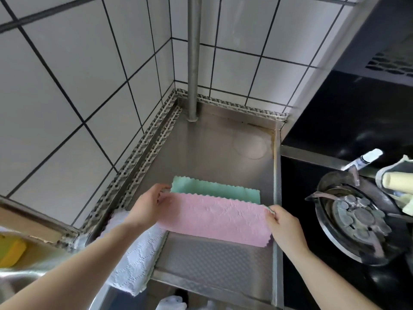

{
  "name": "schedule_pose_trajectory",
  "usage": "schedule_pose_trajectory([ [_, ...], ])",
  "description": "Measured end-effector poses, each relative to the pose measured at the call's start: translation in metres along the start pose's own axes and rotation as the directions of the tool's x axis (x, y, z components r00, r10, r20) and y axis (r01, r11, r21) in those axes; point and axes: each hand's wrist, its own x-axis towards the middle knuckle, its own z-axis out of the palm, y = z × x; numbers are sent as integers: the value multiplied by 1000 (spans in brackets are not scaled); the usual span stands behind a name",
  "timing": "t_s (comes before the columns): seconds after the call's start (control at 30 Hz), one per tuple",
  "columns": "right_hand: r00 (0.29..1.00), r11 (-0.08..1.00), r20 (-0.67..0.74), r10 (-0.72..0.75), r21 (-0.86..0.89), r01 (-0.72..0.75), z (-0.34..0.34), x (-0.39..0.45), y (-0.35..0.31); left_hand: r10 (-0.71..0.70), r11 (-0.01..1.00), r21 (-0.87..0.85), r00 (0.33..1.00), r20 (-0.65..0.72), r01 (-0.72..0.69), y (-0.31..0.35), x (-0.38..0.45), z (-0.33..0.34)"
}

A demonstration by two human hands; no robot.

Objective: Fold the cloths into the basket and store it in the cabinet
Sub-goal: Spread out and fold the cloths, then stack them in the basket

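Note:
A pink cloth (214,218) is stretched flat above the steel counter (212,144), folded to a long strip. My left hand (147,204) pinches its far left corner and my right hand (282,222) pinches its far right corner. A green cloth (214,190) lies flat on the counter just behind the pink one, partly covered by it. A white cloth (136,260) hangs over the counter's left front edge, under my left forearm. No basket or cabinet is in view.
Tiled walls meet in a corner behind the counter, where a steel pipe (193,59) stands. To the right are a black stove with a metal burner (355,218) and a range hood above. A yellow sponge (10,249) lies at far left.

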Motion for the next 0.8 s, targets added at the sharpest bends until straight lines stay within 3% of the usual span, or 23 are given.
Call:
schedule_pose_trajectory([
  [0.27, 997, 996, -52, 52, -75, -56, 12, 46, -10, -114, 993, 34, 993, -11, 115, -1, 68, 17],
  [0.63, 993, 971, -29, 113, -209, -116, 24, 78, -6, -143, 990, 21, 989, 29, 142, -14, 97, 30],
  [0.8, 995, 961, -18, 102, -255, -104, 25, 85, -5, -152, 984, 102, 985, 77, 144, -13, 106, 31],
])
